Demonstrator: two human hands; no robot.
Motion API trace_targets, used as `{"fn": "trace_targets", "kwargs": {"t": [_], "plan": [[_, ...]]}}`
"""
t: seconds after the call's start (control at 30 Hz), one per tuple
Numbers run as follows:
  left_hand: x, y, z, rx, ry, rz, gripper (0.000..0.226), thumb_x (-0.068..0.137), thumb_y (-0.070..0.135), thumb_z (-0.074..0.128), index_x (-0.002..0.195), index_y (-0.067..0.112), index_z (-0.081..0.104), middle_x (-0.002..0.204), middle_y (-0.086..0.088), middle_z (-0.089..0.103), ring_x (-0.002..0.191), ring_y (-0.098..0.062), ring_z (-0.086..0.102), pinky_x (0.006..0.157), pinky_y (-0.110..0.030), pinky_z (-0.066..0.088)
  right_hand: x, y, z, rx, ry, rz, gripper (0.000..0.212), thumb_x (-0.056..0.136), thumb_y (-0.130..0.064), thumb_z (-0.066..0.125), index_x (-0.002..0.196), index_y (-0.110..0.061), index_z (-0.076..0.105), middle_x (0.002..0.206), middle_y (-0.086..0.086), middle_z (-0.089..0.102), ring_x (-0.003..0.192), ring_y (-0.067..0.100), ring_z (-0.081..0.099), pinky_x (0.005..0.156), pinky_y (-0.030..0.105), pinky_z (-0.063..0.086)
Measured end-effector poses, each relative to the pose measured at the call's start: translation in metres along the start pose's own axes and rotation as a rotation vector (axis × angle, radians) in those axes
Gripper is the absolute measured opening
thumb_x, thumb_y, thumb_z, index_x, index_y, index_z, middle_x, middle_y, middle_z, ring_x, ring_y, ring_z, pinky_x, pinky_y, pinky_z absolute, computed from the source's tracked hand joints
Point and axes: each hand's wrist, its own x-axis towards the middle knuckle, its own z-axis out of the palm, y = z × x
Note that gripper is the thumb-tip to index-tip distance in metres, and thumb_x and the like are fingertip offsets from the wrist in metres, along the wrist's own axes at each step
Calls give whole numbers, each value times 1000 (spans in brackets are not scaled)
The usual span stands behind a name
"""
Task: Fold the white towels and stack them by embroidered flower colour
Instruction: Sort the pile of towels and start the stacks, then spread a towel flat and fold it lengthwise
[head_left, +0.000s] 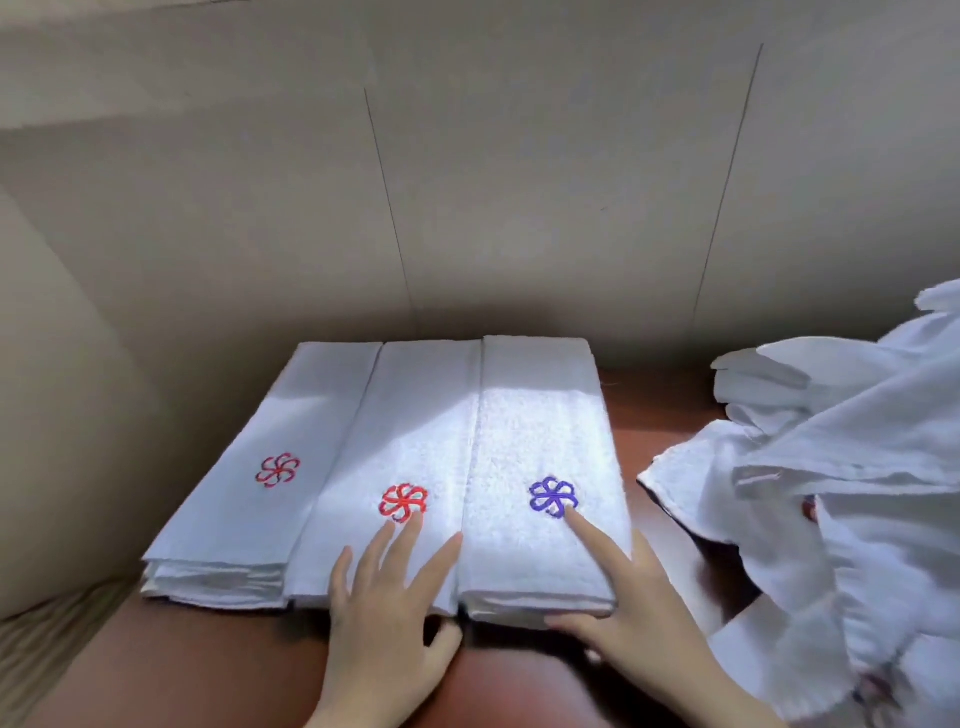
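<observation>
- Towels, folded, lie in three stacks side by side on the table (182, 670). The left stack (249, 415) and middle stack (415, 415) each show a red flower on top, and the right stack (545, 405) shows a purple flower (554, 496).
- Neighbouring stacks touch along their long edges.
- Whether the two reds are different shades, I cannot tell.
- My left hand (384, 613) lies flat on the near end of the middle stack with its fingers spread and straight. It grasps nothing.
- My right hand (639, 618) rests on the near end of the right stack. The index finger is straight with its tip at the purple flower, and the thumb lies along the front edge. It holds nothing; the other fingers are hidden.
- A crumpled pile (831, 467) of unfolded towels sits to the right, apart from the stacks.
- The terry looks soft, light and limp, so I expect a loose towel to droop.
- I would pinch it at two corners of one hem.
- A stack would likely sag or slide, so I would lift it from underneath.
</observation>
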Motion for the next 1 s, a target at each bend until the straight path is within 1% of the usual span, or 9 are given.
{"fn": "trace_targets", "kwargs": {"t": [0.17, 0.23, 0.33, 0.4, 0.6, 0.73, 0.87, 0.93, 1.0], "plan": [[2, -7, 8, 92, 88, 48, 72, 51, 40, 66, 122, 31, 65, 129, -5, 60, 123, -24, 48, 99, -51, 36, 7, 12, 10, -14, 49, -41, 88, 60, -41, 82, 117, -72, 23, 123, -15, 34, 108, -5, 42, 83, 2, 33], [1, -9, 7, 109, 31, 4, 74, 61, 44, 60, 134, 36, 52, 142, -3, 48, 133, -24, 44, 107, -50, 24, 8, 11, 8, -56, 14, -48, 87, 63, -47, 80, 121, -71, 20, 124, -10, 35, 112, -1, 41, 85, 6, 30], [2, -8, 3, 93, 0, -63, 75, 83, 46, 47, 148, 45, 10, 159, 9, 2, 147, -11, 0, 115, -40, -9, 4, 3, -5, -164, -102, -42, 88, 77, -42, 72, 145, -46, 17, 144, 3, 31, 135, 11, 31, 100, 12, 25], [-1, 0, -9, 74, -43, -75, 77, 90, 41, 45, 149, 40, -4, 159, 11, -10, 146, -10, -8, 116, -43, -7, -11, -15, -24, -239, -181, -38, 87, 83, -36, 68, 151, -33, 14, 151, 3, 23, 141, 13, 24, 109, 18, 20], [-37, 57, -56, -306, 41, 31, 73, 93, 33, 52, 149, 35, 6, 155, 13, 14, 143, -9, 15, 116, -29, 14, -90, -64, -107, -303, -152, -63, 70, 87, -31, 65, 146, -25, 30, 148, -2, 33, 135, 10, 32, 105, 15, 24], [-41, 112, -93, -391, 6, 204, 69, 93, 26, 54, 148, 33, 13, 154, 10, 12, 142, -5, 13, 114, -20, 15, -135, -83, -175, -232, 156, -40, 41, 90, -22, 60, 130, -22, 53, 130, -1, 54, 112, 10, 55, 92, 16, 41], [-32, 171, -125, -502, 14, 308, 64, 92, 25, 56, 146, 31, 20, 146, 13, 20, 132, -2, 28, 106, -15, 22, -165, -98, -245, -24, 589, -43, 19, 90, 0, 54, 98, -8, 68, 94, 12, 66, 58, 10, 64, 53, 15, 48], [-26, 202, -138, -585, -12, 332, 63, 92, 25, 57, 145, 32, 25, 138, 18, 24, 126, 0, 32, 102, -15, 27, -177, -98, -279, -93, 848, -9, 22, 88, 1, 51, 99, -6, 68, 94, 15, 69, 75, 25, 67, 69, 30, 53], [-19, 234, -148, -693, -38, 359, 58, 90, 23, 59, 139, 36, 31, 130, 19, 27, 116, 4, 36, 96, -14, 30, -190, -94, -310, -171, 1068, 30, 21, 90, -8, 52, 107, -9, 64, 99, 14, 68, 91, 30, 63, 76, 30, 44]]}}
